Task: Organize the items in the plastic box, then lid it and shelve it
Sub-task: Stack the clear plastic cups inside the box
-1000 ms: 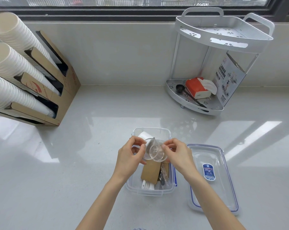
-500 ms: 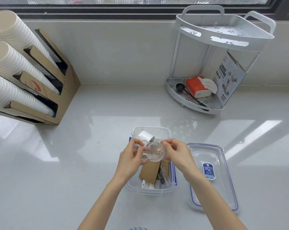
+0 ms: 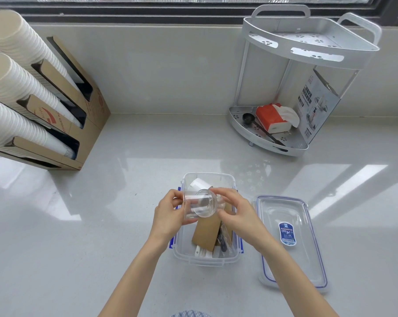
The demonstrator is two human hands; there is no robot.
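We've got the small clear plastic cup [image 3: 199, 205] pinched sideways between left hand [image 3: 168, 216] and right hand [image 3: 238, 212], directly above the open clear plastic box [image 3: 207, 259].

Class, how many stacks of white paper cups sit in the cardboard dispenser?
3: top stack of white paper cups, middle stack, bottom stack, all in the brown cardboard dispenser at left. Their left ends are cropped.

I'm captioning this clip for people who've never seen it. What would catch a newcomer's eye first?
Front and centre, the left hand and right hand hold a clear cup above the open plastic box, its lid lying beside it on the right. Paper cup stacks fill the cardboard rack at far left.
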